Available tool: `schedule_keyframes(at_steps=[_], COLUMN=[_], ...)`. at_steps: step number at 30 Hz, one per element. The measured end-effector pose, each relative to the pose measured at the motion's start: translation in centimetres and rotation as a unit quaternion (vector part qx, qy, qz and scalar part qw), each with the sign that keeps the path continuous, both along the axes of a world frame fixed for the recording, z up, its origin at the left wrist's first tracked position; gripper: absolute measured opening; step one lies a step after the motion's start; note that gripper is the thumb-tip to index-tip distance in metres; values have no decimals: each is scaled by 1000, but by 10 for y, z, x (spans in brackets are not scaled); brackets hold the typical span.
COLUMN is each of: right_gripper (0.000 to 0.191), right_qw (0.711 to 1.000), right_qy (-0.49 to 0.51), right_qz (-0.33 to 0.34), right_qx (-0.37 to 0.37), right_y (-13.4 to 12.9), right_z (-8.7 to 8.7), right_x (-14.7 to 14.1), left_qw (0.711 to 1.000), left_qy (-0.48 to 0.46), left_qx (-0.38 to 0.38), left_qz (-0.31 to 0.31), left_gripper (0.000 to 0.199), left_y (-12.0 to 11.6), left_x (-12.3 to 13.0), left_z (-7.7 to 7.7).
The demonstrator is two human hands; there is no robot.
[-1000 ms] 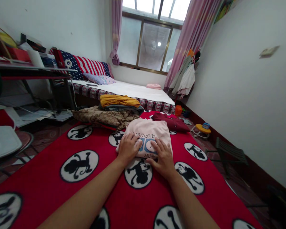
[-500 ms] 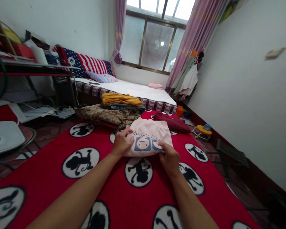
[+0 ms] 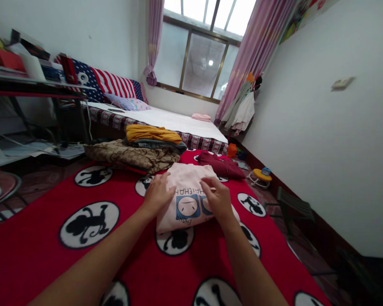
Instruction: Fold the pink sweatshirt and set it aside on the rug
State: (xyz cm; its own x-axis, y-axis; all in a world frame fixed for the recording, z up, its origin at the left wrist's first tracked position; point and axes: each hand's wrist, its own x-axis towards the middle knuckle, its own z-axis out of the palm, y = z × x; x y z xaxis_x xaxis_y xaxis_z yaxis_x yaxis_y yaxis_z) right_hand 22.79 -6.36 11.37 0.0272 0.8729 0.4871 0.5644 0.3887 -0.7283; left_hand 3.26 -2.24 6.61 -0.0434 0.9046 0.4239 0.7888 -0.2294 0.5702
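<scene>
A folded pale pink T-shirt (image 3: 187, 182) with blue face prints and upside-down lettering lies on the red blanket (image 3: 166, 280), which has black-and-white monkey circles. My left hand (image 3: 158, 194) rests at the shirt's left edge, its fingers loosely spread and holding nothing. Over the right part of the print is my right hand (image 3: 217, 196), fingers bent and apart from the thumb, with no cloth gripped between them. Whether its fingertips touch the shirt I cannot tell.
Behind the shirt are a brown patterned garment (image 3: 130, 156), a mustard folded cloth (image 3: 151, 133) on denim, and a dark red folded garment (image 3: 221, 165). A bed (image 3: 166, 117) stands under the window. On the right are a yellow stool (image 3: 261, 175) and a dark folding stool (image 3: 295, 204).
Both hands have let go of the shirt's near edge and moved up over it. The shirt now lies flatter and reaches closer to me. The view has swung slightly right.
</scene>
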Motion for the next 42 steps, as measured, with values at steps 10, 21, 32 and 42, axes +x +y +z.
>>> schedule_keyframes(at_steps=[10,21,32,42], right_gripper=[72,17,27,47], right_qw=[933,957,988,917], right_qy=[-344,-282,-88,-378], right_qz=[-82,-60,122,1], right_qx=[-69,-30,11,-125], right_y=[10,21,12,33], right_z=[-44,-45,3,-58], right_x=[-74,-59,-44,-21], left_qw=[977,939,937,975], left_qy=[-210,-337,-330,166], left_qx=[-44,-46,109,-13], left_qz=[-9,-53,30,-147], left_gripper=[43,47,32,32], left_y=[28,22,28,-11], left_x=[-23,-18,-43,6], left_z=[-29,-22,11,5])
